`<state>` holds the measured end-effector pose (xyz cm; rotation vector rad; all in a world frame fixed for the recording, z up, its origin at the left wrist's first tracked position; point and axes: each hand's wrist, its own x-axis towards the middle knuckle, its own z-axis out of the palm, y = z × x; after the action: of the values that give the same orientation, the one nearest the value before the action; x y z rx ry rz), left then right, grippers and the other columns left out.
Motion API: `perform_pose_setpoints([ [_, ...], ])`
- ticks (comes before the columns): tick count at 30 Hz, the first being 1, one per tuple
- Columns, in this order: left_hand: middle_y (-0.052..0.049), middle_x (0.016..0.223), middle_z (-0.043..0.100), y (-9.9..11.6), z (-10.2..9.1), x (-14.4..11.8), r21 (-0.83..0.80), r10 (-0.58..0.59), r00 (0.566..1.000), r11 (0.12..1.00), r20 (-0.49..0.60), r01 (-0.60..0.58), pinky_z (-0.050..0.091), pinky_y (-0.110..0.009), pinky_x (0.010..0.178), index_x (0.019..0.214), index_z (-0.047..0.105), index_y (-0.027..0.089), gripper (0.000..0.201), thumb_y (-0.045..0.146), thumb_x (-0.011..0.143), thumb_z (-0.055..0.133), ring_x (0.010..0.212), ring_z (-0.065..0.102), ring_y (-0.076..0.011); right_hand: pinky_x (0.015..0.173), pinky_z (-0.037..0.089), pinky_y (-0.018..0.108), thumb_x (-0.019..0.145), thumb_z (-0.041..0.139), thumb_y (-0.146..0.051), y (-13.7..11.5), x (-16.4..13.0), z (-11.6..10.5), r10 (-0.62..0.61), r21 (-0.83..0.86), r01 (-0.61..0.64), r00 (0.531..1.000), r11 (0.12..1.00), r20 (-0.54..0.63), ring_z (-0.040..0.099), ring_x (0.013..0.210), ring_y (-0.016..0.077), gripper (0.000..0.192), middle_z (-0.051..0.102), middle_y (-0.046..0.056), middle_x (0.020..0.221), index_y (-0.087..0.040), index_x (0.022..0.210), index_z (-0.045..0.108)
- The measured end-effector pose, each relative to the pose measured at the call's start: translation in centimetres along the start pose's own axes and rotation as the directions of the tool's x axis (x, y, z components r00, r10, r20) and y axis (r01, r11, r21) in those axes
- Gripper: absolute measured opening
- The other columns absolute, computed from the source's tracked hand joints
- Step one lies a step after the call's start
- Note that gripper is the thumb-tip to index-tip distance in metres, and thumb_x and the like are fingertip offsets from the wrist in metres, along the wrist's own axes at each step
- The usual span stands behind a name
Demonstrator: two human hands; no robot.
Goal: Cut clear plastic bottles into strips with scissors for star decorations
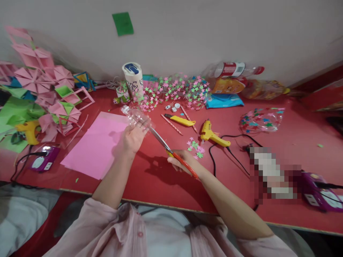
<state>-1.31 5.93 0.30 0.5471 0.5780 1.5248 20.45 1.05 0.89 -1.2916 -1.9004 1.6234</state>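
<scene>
No text can be read for certain. The white cup (133, 79) near the back edge of the red table (150, 178) carries dark scrawled marks on its side, too small to make out. The clear bottle (232, 69) lying toward the back right has a red and white label, its lettering blurred. The orange packet (228, 85) just below it shows print that stays illegible. A patch at the right is pixelated.
</scene>
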Motion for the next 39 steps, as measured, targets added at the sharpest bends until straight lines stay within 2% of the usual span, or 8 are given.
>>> perform_pose_setpoints([
  [6,-0.009,0.112,0.069,0.3,-0.1,0.1,-0.015,0.029,0.997,0.999,-0.076,-0.030,0.040,-0.044,0.107,0.097,0.062,0.021,0.029,0.037,0.073,0.057,0.126,0.053,-0.0265,0.048,0.036,0.024,0.076,0.052,-0.073,-0.2,-0.3,-0.3,-0.008,-0.020,0.008,1.000,1.000,0.006,0.046,0.042,0.0099,0.057,0.050,-0.002,0.046,-0.020,0.058,0.045],
  [11,-0.007,0.110,0.069,0.4,-0.2,0.1,-0.033,0.008,0.997,0.999,-0.081,-0.011,0.042,-0.045,0.106,0.095,0.062,0.022,0.022,0.033,0.078,0.057,0.126,0.054,-0.0253,0.049,0.037,0.025,0.075,0.055,-0.072,-0.7,-0.4,-0.3,0.054,-0.062,-0.052,0.998,0.997,0.030,0.048,0.042,0.0109,0.055,0.051,-0.002,0.046,-0.020,0.058,0.045],
  [16,-0.009,0.117,0.067,-0.1,0.2,-0.2,0.026,-0.043,0.996,0.999,-0.073,0.045,0.042,-0.046,0.106,0.105,0.062,0.020,0.032,0.035,0.078,0.057,0.128,0.052,-0.0280,0.048,0.037,0.024,0.076,0.053,-0.073,-0.4,-0.3,0.1,0.030,-0.034,-0.028,0.999,0.999,0.042,0.048,0.042,0.0105,0.056,0.052,-0.002,0.046,-0.020,0.058,0.045],
  [20,-0.011,0.117,0.067,-0.3,0.4,-0.3,-0.006,-0.058,0.997,0.998,-0.042,0.058,0.041,-0.047,0.107,0.113,0.059,0.018,0.041,0.032,0.075,0.060,0.127,0.053,-0.0292,0.049,0.038,0.024,0.077,0.051,-0.073,-0.1,-0.3,0.3,0.000,-0.028,0.000,1.000,1.000,0.018,0.048,0.043,0.0101,0.057,0.052,-0.002,0.047,-0.020,0.058,0.045],
  [26,-0.011,0.115,0.068,-0.5,0.7,-0.6,0.018,-0.079,0.996,0.997,-0.048,0.080,0.040,-0.050,0.107,0.114,0.058,0.020,0.042,0.033,0.073,0.058,0.126,0.054,-0.0305,0.048,0.039,0.024,0.073,0.054,-0.075,0.1,0.1,0.8,0.046,-0.019,-0.045,0.998,0.999,0.033,0.049,0.042,0.0108,0.056,0.052,-0.003,0.046,-0.020,0.061,0.047],
  [31,-0.010,0.113,0.069,-0.8,1.1,-0.8,0.038,-0.096,0.992,0.994,-0.077,0.099,0.039,-0.052,0.108,0.114,0.059,0.020,0.043,0.036,0.074,0.056,0.125,0.054,-0.0307,0.047,0.038,0.024,0.072,0.055,-0.074,0.8,0.4,1.2,0.021,-0.027,-0.021,1.000,0.999,0.006,0.050,0.042,0.0112,0.055,0.052,-0.003,0.044,-0.021,0.061,0.047],
  [39,-0.011,0.113,0.069,-0.8,0.9,-0.8,0.007,-0.063,0.998,0.998,-0.025,0.063,0.037,-0.052,0.109,0.110,0.058,0.020,0.043,0.033,0.069,0.057,0.127,0.053,-0.0312,0.047,0.035,0.024,0.076,0.051,-0.073,-0.3,-0.1,1.8,0.040,-0.073,-0.043,0.998,0.996,-0.041,0.046,0.042,0.0111,0.054,0.049,-0.004,0.044,-0.022,0.059,0.041],
])
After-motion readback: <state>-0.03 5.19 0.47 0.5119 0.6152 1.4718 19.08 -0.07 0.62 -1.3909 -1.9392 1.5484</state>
